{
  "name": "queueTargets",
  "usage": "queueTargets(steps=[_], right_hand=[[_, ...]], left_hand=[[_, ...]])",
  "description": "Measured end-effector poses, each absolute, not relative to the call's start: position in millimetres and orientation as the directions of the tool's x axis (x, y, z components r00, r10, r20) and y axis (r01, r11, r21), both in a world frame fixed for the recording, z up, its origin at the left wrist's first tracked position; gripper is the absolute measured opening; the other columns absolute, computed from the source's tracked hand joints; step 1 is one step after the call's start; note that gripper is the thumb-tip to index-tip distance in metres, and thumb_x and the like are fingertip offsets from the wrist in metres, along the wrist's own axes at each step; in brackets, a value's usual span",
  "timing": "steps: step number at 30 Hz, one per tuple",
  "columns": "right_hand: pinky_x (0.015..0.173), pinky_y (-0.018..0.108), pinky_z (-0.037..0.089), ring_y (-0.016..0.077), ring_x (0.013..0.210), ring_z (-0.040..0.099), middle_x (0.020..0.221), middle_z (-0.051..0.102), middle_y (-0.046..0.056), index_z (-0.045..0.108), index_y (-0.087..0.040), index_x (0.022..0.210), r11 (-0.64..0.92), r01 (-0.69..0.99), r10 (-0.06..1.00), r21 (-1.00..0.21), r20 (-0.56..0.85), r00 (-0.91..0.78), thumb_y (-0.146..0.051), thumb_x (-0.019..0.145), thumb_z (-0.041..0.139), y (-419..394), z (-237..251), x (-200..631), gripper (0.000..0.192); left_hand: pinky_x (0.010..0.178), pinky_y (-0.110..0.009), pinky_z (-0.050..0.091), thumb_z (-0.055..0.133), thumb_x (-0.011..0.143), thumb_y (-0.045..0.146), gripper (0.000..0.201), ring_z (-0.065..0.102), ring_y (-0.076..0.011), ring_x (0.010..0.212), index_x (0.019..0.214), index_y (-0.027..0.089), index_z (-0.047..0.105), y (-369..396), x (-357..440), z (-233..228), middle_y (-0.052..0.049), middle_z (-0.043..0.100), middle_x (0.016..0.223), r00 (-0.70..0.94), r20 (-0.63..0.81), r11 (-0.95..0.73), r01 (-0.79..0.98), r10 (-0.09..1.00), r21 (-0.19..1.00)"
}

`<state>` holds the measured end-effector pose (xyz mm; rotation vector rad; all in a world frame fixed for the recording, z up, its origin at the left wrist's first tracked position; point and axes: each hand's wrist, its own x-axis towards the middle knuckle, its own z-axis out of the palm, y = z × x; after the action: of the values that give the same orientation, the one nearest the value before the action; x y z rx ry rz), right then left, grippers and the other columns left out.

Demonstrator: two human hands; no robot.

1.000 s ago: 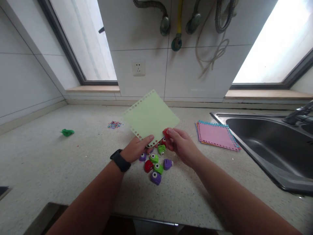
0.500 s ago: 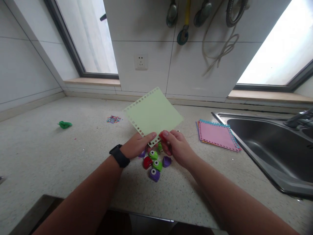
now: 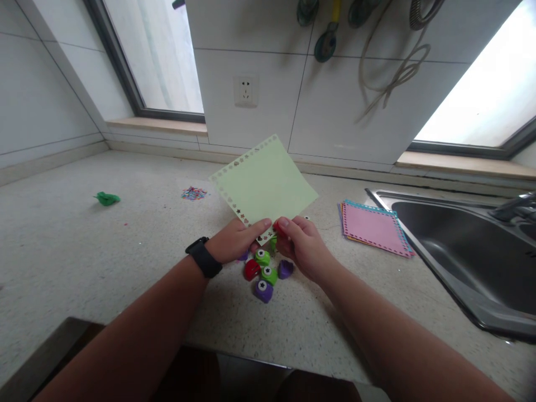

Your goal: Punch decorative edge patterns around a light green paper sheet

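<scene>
My left hand (image 3: 239, 239) is closed on the near left part of a pale green sheet of paper (image 3: 268, 181), thumb on top. Rows of small punched shapes run along two of the sheet's edges and part of the near edge. In my right hand (image 3: 304, 244) is a red craft punch (image 3: 277, 226), mostly covered by thumb and fingers, at the sheet's near edge. Below the hands lie more craft punches on the counter: green ones (image 3: 268, 274), a red one (image 3: 252, 269) and purple ones (image 3: 263, 291). Some are partly hidden by my hands and the paper.
A stack of coloured sheets with punched borders (image 3: 372, 228) lies at the right, beside a steel sink (image 3: 444, 251). Paper confetti (image 3: 194, 193) is heaped left of the sheet. Farther left is a crumpled green item (image 3: 107, 199). A tiled wall with a socket (image 3: 246, 91) stands behind.
The camera view has tilted slightly down, so the scene sits higher or shifted. Both hands keep their hold on the paper and the red punch, with little change between them.
</scene>
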<state>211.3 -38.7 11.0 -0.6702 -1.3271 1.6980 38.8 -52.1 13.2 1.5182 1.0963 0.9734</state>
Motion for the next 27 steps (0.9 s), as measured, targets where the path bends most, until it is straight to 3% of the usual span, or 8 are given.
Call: queueTargets(steps=[8,13,27], right_hand=[[0.041,0.025,0.014,0.0069,0.041,0.029,0.048,0.039,-0.007,0.049,-0.019,0.068,-0.072,-0.281,0.874,-0.957,0.075,-0.480,-0.050,0.082,0.070,-38.2,9.9,209.3,0.040],[0.041,0.025,0.014,0.0068,0.041,0.029,0.047,0.038,-0.007,0.048,-0.019,0.067,-0.064,-0.273,0.879,-0.960,0.075,-0.471,-0.051,0.082,0.071,-38.4,11.8,208.3,0.041],[0.042,0.025,0.014,0.0070,0.042,0.029,0.049,0.038,-0.008,0.049,-0.019,0.069,-0.039,-0.289,0.874,-0.956,0.107,-0.474,-0.049,0.085,0.068,-36.1,9.1,208.3,0.039]], left_hand=[[0.045,-0.020,0.034,0.056,0.088,0.051,0.034,0.042,-0.0077,0.050,0.092,0.017,0.061,-51.3,40.9,12.9,0.003,0.057,0.066,0.257,0.102,-0.130,0.098,0.961,0.987],[0.044,-0.022,0.031,0.054,0.088,0.051,0.036,0.039,-0.0091,0.046,0.078,0.018,0.059,-51.2,40.8,12.0,0.005,0.047,0.053,0.260,0.087,-0.121,0.116,0.962,0.986],[0.046,-0.020,0.034,0.054,0.089,0.054,0.038,0.041,-0.0073,0.049,0.084,0.017,0.058,-50.9,40.9,10.2,0.004,0.051,0.062,0.282,0.068,-0.102,0.108,0.957,0.989]])
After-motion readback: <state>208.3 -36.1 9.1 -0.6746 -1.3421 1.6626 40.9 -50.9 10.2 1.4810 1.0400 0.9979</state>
